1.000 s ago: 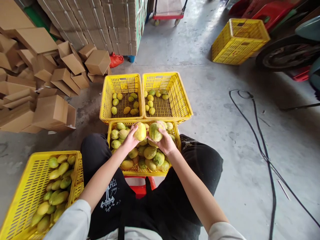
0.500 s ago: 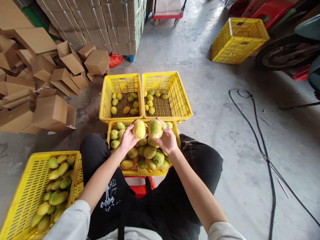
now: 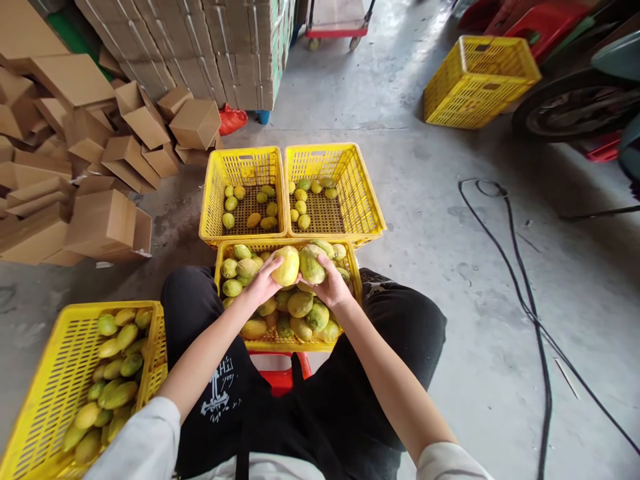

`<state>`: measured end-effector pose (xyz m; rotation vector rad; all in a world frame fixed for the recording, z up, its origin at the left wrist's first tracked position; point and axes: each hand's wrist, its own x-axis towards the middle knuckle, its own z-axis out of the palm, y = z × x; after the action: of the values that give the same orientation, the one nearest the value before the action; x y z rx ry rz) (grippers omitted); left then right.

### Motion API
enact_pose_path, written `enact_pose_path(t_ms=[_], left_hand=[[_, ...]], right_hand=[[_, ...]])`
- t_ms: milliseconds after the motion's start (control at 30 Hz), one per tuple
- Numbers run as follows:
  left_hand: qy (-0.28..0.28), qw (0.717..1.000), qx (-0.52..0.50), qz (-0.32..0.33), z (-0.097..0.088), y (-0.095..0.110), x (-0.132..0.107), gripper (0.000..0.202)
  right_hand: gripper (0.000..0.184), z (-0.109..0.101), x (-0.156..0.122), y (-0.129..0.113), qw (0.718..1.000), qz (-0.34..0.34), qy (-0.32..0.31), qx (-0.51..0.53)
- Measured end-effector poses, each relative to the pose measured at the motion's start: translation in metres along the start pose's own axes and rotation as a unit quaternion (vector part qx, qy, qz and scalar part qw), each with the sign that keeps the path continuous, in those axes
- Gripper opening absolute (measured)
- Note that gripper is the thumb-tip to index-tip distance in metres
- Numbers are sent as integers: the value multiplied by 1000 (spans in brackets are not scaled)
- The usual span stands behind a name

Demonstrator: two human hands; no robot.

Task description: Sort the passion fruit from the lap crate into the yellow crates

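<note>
Both hands are up over the near crate [image 3: 235, 333], the yellow one sitting between the person's knees and heaped with greenish-yellow fruit. The left hand [image 3: 263, 283] is wrapped around a yellow fruit [image 3: 287, 265] and the right hand [image 3: 331, 287] has its fingers closed on a greener fruit [image 3: 311, 265]. The two fruits are pressed side by side, touching, just above the far end of the near crate.

Everything else, going off that near crate: right behind it, touching its far rim, are two more yellow crates next to each other, the left-hand crate [image 3: 215, 200] and the right-hand crate [image 3: 365, 200], each with only a scatter of small fruit on the bottom. Off to the left of it, past the person's leg, is a side crate [image 3: 45, 393] full of longer green and yellow fruit. Further back on the left there's a pile of cardboard boxes [image 3: 100, 223], and to the right a black cable [image 3: 525, 300] snakes across the concrete floor. An upturned crate [image 3: 477, 80] lies well away at the back right.
</note>
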<state>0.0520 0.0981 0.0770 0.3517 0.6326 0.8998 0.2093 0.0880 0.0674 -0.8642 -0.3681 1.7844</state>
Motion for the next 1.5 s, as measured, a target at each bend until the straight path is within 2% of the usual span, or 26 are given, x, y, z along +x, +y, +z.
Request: enact_pose_path(t_ms=[200, 367, 500, 667, 800, 967, 1100, 1167, 1300, 1500], left_hand=[[44, 999, -15, 12, -2, 0, 3, 27], [84, 994, -65, 31, -2, 5, 6, 23], [70, 995, -58, 35, -2, 9, 6, 27], [66, 997, -43, 8, -4, 8, 5, 23], [70, 997, -4, 30, -6, 3, 7, 21], [81, 996, 11, 34, -7, 1, 8, 18], [117, 992, -34, 23, -7, 3, 9, 17], [118, 990, -67, 22, -6, 5, 9, 23], [85, 992, -89, 25, -5, 10, 8, 31], [90, 994, -40, 37, -4, 11, 6, 31]], right_hand=[[28, 4, -3, -3, 1000, -2, 3, 8], [31, 5, -3, -10, 999, -4, -19, 39], [30, 5, -1, -11, 999, -18, -14, 30], [25, -1, 0, -7, 1000, 14, 0, 26], [28, -2, -1, -5, 1000, 3, -14, -13], [27, 1, -2, -6, 1000, 18, -21, -12], [27, 0, -1, -7, 999, 22, -26, 6], [30, -1, 0, -7, 1000, 20, -21, 11], [31, -1, 2, -9, 1000, -17, 9, 23], [24, -1, -1, -12, 998, -30, 38, 36]])
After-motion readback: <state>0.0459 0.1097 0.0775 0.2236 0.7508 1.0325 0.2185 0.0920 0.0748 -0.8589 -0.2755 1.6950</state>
